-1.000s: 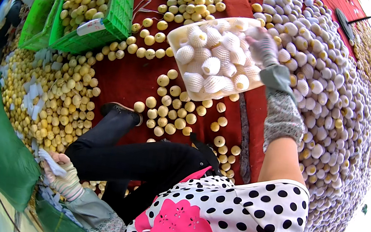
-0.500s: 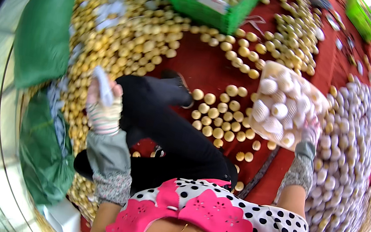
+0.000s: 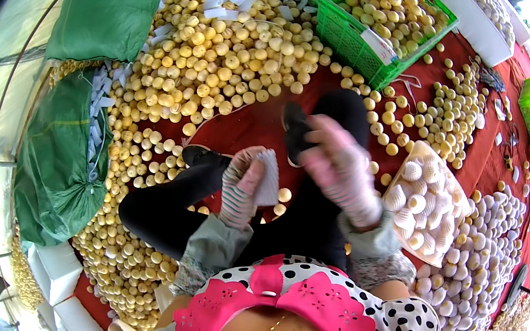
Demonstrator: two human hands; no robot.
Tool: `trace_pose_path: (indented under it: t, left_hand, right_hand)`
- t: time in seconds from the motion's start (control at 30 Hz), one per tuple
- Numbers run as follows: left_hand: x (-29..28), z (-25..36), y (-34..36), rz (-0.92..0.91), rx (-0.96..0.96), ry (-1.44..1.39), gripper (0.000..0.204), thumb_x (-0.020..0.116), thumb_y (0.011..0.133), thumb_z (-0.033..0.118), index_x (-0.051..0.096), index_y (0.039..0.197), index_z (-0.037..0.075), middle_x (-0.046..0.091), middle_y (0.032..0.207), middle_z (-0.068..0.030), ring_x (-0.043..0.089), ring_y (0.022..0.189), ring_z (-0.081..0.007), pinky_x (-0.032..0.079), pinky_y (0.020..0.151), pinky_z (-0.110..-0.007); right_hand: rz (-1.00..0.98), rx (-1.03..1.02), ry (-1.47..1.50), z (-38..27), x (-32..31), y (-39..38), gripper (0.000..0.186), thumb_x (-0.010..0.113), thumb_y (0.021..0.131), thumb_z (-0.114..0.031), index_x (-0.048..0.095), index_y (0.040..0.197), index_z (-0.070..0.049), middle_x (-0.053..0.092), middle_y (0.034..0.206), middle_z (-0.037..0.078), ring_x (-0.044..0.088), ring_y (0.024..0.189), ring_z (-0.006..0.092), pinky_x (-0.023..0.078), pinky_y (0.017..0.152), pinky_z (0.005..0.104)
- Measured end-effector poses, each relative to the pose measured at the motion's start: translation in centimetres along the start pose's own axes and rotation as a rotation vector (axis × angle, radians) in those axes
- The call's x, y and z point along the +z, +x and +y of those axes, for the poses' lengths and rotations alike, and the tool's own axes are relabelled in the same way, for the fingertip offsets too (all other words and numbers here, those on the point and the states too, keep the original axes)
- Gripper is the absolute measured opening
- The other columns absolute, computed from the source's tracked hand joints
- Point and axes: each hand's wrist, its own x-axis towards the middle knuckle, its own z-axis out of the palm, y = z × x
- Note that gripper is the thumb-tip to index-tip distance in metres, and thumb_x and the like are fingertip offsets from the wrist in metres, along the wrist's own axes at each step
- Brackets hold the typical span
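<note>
1. The foam sleeve (image 3: pixel 268 178) is pale grey-white, with fine ribs on its surface.
2. It looks flat, and its longer side runs from top to bottom.
3. It is pinched by the thumb and fingers of the left hand (image 3: pixel 243 183).

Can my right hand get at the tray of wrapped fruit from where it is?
Probably yes: your right hand looks empty, the tray of wrapped fruit lies close by to its right, and nothing shows covering the tray's top.
</note>
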Motion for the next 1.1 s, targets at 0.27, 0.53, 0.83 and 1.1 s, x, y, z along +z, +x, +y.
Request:
trace_pose_path:
  t: [0.27,0.53,0.83,1.1]
  left_hand:
    - [-5.3,-0.1,0.3,0.132,0.117,-0.091,0.02,0.055,0.091,0.014,0.054,0.108,0.003,0.06,0.098,-0.0063,0.057,0.089,-0.0126,0.047,0.083,-0.026]
    - [-7.2,-0.7,2.0,-0.057,-0.2,-0.032,0.028,0.058,0.091,0.028,0.056,0.102,0.003,0.059,0.083,-0.0002,0.048,0.058,-0.0036,0.04,0.052,-0.018]
    - [-10.0,-1.0,4.9,-0.256,-0.473,-0.345,0.042,0.06,0.085,0.032,0.053,0.114,0.003,0.06,0.094,-0.0014,0.055,0.069,-0.0046,0.041,0.051,-0.015]
    - [-15.4,-6.7,8.4,0.672,-0.618,-0.674,0.028,0.062,0.084,0.027,0.059,0.106,0.01,0.062,0.084,-0.0002,0.053,0.055,-0.0113,0.045,0.044,-0.022]
  right_hand:
    - [-0.413,0.117,0.349,1.2,11.1,3.1,0.033,0.07,0.075,-0.015,0.06,0.103,0.0,0.062,0.096,0.014,0.063,0.086,0.0289,0.05,0.076,0.0332]
    - [-0.224,0.472,0.682,3.8,11.9,2.6,0.019,0.062,0.086,-0.018,0.061,0.089,0.001,0.058,0.077,-0.001,0.053,0.073,0.0058,0.045,0.068,0.0217]
    - [-0.404,0.397,0.05,10.3,20.0,8.8,0.018,0.065,0.081,-0.02,0.062,0.09,-0.004,0.061,0.07,0.017,0.062,0.065,0.0262,0.048,0.06,0.033]
    - [-0.627,0.257,-0.649,22.4,32.8,22.3,0.034,0.059,0.081,-0.027,0.048,0.105,-0.006,0.063,0.094,0.016,0.062,0.087,0.0356,0.049,0.073,0.0444]
